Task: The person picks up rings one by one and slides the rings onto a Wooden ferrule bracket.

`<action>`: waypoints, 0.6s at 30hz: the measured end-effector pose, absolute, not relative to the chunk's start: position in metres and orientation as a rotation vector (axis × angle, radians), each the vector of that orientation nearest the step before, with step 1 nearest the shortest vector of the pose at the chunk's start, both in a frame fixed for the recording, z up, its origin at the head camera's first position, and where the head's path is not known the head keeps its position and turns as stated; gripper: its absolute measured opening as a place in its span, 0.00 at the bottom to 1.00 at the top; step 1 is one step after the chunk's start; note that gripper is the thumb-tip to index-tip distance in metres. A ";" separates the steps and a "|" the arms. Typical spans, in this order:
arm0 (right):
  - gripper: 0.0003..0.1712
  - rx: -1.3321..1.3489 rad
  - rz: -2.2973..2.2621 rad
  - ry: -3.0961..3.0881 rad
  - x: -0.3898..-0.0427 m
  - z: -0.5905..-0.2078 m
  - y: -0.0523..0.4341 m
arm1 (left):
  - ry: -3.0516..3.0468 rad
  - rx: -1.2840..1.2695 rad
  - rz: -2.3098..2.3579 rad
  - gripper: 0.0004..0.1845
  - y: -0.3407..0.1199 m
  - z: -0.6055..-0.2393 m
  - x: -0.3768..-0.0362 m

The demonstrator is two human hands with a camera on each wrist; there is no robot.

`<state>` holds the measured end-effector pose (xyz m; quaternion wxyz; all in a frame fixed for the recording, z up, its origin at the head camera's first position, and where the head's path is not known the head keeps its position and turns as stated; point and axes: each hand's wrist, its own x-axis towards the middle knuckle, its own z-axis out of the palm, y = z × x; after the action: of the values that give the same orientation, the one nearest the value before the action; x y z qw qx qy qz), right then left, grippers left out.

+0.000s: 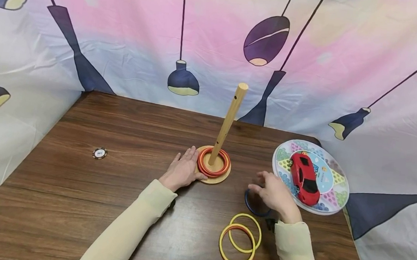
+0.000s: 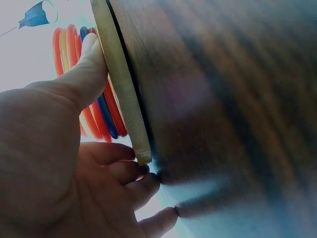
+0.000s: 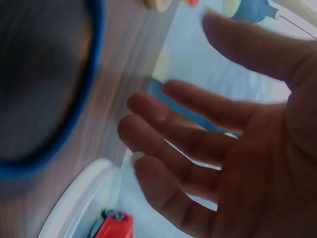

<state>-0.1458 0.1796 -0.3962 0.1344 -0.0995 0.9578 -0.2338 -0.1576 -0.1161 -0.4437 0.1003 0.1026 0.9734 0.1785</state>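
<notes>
A wooden peg stand (image 1: pixel 228 119) rises from a round base (image 1: pixel 223 178) at the table's middle, with red and orange rings (image 1: pixel 205 168) stacked round the peg. My left hand (image 1: pixel 184 169) lies flat on the table against the base's left edge. Its thumb (image 2: pixel 89 64) rests on the rim beside the stacked rings (image 2: pixel 106 119). Hovering just over a blue ring (image 1: pixel 252 207) that lies on the table, my right hand (image 1: pixel 271 192) has spread fingers (image 3: pixel 178 134) and holds nothing. From the right wrist, the blue ring (image 3: pixel 91 64) is a blurred arc.
A yellow ring (image 1: pixel 257 232) and an orange-yellow ring (image 1: pixel 222 249) lie overlapped near the front edge. A red toy car (image 1: pixel 304 178) sits on a round white game board (image 1: pixel 339 197) at the right. A small chip (image 1: pixel 99 153) lies at the left. Patterned cloth walls surround the table.
</notes>
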 end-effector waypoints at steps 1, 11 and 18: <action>0.30 -0.317 -0.612 2.788 -0.144 -0.398 0.182 | 2.872 0.301 0.535 0.53 -0.116 -0.443 -0.157; 0.25 -0.338 -0.478 2.862 -0.126 -0.417 0.195 | 2.864 0.301 0.554 0.53 -0.117 -0.443 -0.157; 0.18 -0.279 -0.459 2.872 -0.121 -0.424 0.200 | 2.870 0.299 0.552 0.53 -0.116 -0.444 -0.158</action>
<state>-0.1211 0.1998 -0.4240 0.1099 -0.0950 0.9770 -0.1561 -0.1577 -0.1165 -0.4444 0.1018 0.1012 0.9718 0.1870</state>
